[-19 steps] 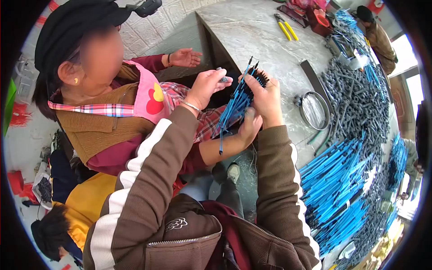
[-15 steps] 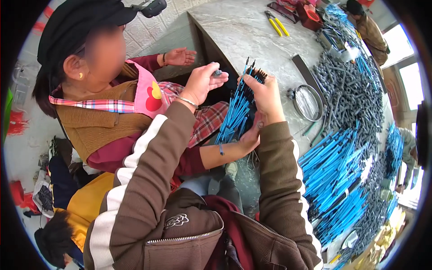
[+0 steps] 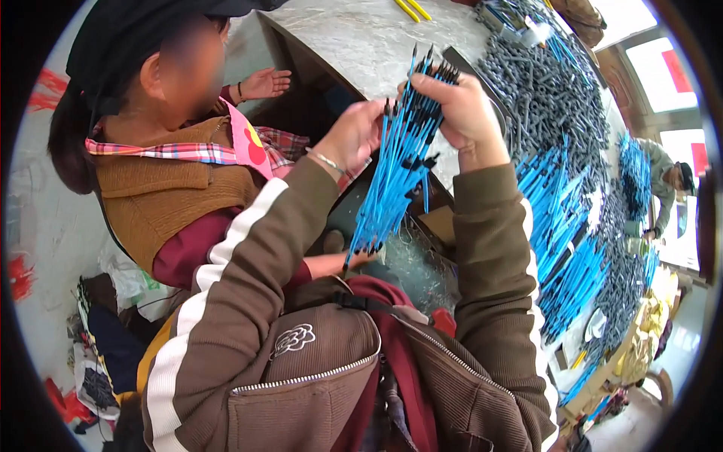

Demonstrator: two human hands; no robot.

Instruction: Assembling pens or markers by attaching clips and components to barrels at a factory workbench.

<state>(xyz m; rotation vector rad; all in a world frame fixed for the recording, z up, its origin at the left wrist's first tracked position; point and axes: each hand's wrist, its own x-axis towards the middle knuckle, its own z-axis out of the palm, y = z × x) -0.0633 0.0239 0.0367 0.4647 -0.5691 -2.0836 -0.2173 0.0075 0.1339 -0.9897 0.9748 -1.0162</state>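
Observation:
My right hand grips a bundle of thin blue rods with black tips near its upper end, thumb across the front. The rods slant down to the left, their lower ends fanned out. Against the bundle's upper left side is my left hand, its fingers curled in by the black tips. What lies between those fingers is hidden. A co-worker at my left holds one open hand out beyond my left hand. That person's other forearm passes beneath the lower end of the rods.
A grey marble-patterned table stands ahead and to the right. On it lie a heap of dark grey short pieces, piles of blue rods and yellow-handled pliers. Another person works at the far right.
My left hand has moved from apart to against the bundle, and its fingers have closed. The bundle has risen slightly in view. The co-worker's lower hand has drawn away from beneath it.

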